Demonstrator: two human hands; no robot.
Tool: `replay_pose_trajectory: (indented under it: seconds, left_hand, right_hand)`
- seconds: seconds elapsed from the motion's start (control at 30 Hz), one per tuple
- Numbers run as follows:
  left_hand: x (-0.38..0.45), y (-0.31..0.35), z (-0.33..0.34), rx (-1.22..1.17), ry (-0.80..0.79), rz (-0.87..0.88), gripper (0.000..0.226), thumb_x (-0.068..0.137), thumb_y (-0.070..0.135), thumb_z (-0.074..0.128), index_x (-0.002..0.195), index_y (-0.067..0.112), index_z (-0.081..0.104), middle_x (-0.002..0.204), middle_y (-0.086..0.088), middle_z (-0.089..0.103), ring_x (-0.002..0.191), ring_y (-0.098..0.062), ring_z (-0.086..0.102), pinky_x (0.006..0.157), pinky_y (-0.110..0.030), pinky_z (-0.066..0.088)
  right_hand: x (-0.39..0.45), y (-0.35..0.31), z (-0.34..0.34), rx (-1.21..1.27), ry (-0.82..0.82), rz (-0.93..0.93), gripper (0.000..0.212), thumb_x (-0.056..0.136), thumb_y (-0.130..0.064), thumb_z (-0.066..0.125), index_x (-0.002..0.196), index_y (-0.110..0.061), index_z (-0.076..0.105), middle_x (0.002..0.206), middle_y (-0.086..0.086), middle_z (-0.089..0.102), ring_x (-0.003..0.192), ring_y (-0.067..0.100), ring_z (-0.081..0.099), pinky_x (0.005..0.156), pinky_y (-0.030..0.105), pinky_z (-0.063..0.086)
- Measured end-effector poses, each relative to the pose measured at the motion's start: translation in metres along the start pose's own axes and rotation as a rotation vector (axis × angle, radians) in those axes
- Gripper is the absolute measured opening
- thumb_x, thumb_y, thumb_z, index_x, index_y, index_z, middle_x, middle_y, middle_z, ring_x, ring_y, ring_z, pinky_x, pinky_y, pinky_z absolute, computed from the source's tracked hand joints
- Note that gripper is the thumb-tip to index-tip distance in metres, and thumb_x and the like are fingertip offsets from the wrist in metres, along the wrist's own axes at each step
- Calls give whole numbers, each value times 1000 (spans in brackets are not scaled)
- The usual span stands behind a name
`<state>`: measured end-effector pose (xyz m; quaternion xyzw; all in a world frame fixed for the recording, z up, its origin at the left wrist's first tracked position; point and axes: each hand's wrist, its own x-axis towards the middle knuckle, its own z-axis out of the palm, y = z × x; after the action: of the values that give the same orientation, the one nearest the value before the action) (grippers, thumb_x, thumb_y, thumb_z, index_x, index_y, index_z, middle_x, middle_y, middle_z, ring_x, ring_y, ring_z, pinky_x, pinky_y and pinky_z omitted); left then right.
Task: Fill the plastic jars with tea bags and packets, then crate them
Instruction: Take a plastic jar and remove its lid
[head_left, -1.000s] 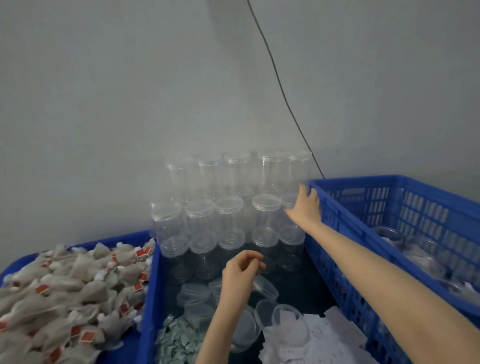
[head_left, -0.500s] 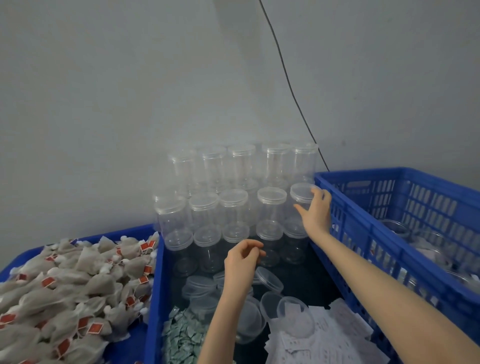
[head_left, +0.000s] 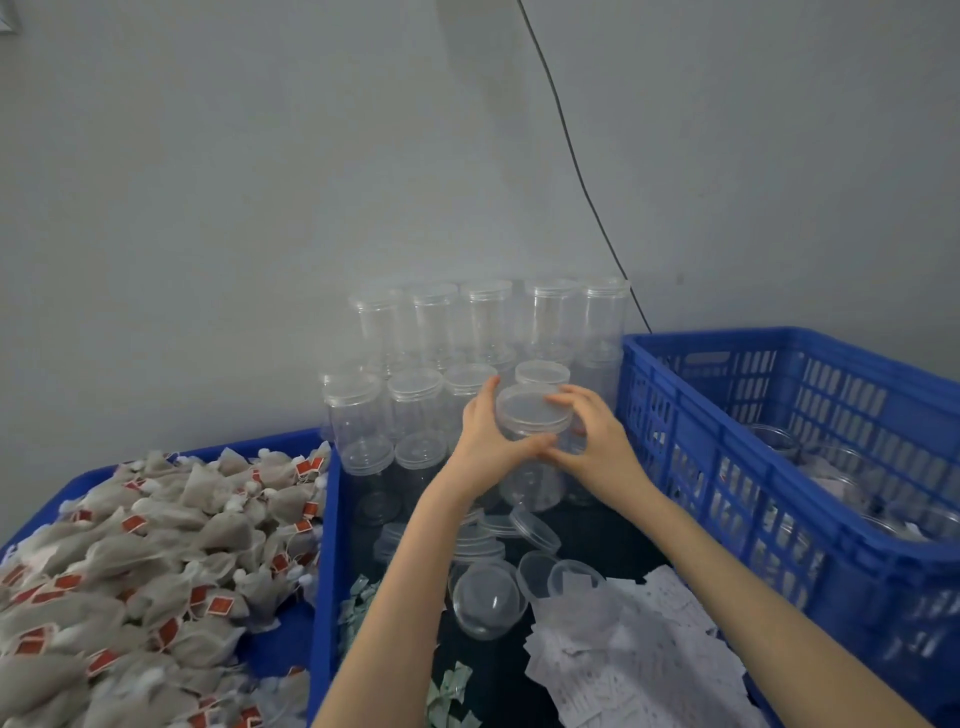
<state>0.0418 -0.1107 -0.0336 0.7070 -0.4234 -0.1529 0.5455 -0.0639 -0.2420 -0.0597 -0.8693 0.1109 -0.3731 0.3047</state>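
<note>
— What do the hands have?
— The left hand (head_left: 485, 441) and right hand (head_left: 597, 441) both clasp one lidded jar (head_left: 532, 441), lifted before the stacked jars (head_left: 431, 358).
— Around them?
— Tea bags (head_left: 145, 561) left, crate (head_left: 810, 447) right, loose lids (head_left: 519, 535) and paper slips (head_left: 634, 660) beneath.

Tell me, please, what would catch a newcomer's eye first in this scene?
Probably the clear lidded jar held up at the centre between the left hand and right hand, in front of a stack of empty jars against the wall. Next, the heap of tea bags with red tags at the left, and the blue crate at the right.
</note>
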Motion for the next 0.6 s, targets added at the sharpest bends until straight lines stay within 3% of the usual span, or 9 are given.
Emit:
replay_pose_trajectory:
  seconds: [0.1,0.2,0.3,0.37,0.43,0.53,0.6]
  left_hand:
    - [-4,-3,-15,73,-104,1,97,74,40,79,149,33,19,145,3,36,125,-13,43,90,-22,39]
    - [-14,-5,-27,60,-115,-21,86,72,44,79,143,33,33,140,8,44,121,-10,47,93,-24,39]
    - [-26,-7,-36,-41,-192,-56,83,71,41,80,142,29,38,135,9,49,115,-3,52,91,-22,45]
    - [-34,-8,-46,81,-280,-67,83,73,41,79,143,29,35,136,8,48,113,-1,52,92,-22,46]
    - [-40,-10,-57,248,-406,-91,88,76,46,75,147,30,27,143,9,38,124,-9,45,103,-28,40]
    - [-48,-10,-62,252,-492,-117,100,71,56,69,152,31,15,148,13,26,137,-10,30,114,-32,28]
    - [-53,-8,-59,170,-426,-104,90,74,50,72,149,35,26,145,14,34,134,-10,38,113,-35,32]
  right_hand:
    - [-11,-13,10,179,0,16,64,75,-17,83,129,-25,49,139,0,44,125,8,48,104,33,47]
    - [-21,-17,20,412,-21,141,93,66,-28,88,139,-41,30,135,-13,45,118,-7,50,94,16,48]
    - [-33,-17,36,640,-164,283,117,61,-14,91,152,-28,18,137,-15,48,127,6,50,95,23,49]
    - [-41,-19,45,687,-233,322,103,53,-19,90,142,-15,39,124,-5,66,118,14,62,88,26,54]
    - [-49,-23,49,690,-329,341,84,55,-22,87,131,-16,51,113,-7,73,107,11,68,80,22,54]
    - [-59,-29,52,731,-455,352,63,72,-5,78,125,-23,52,107,-18,73,101,2,68,75,15,52]
    - [-62,-34,55,734,-434,368,59,70,-2,75,120,-23,53,100,-19,74,96,0,69,73,15,52]
